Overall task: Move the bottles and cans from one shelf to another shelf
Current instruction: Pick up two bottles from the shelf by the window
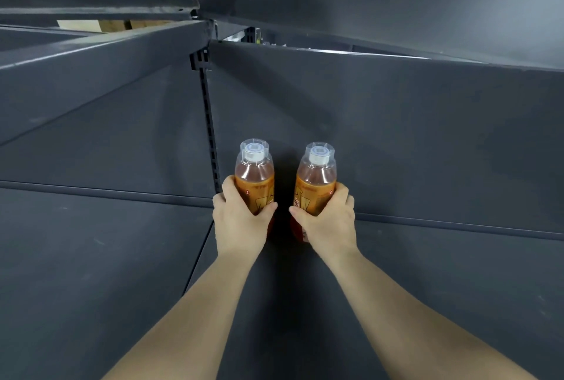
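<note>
Bottles: the left bottle (254, 178) and the right bottle (316, 181) are of one kind, clear plastic with amber drink and an orange label. Each has a white cap under a clear cover, the left cap (254, 150) and the right cap (319, 153). Both stand upright, side by side and apart, with a dark gap between them.

Hands: the left hand (239, 221) grips the left bottle round its labelled middle, thumb on the inner side, fingers curled round the outer side. The right hand (329, 224) holds the right bottle the same way, mirrored. Bare forearms come in from the bottom edge and converge on the bottles.

Position: both bottles are at the rear of the lower shelf (91, 257), close in front of the dark grey back panel (396, 135). The hands cover the bases, so I cannot tell whether the bottles rest on the shelf or are held just above it. The left bottle sits just right of the slotted upright (209, 123), which runs up the back panel. A seam in the shelf surface runs forward from the foot of that upright.

Surroundings: the upper shelf (100, 53), also dark grey, crosses the top left, its front edge slanting in the wide-angle view. Tan shapes (91, 24) show through a narrow gap above it, too small to identify.
</note>
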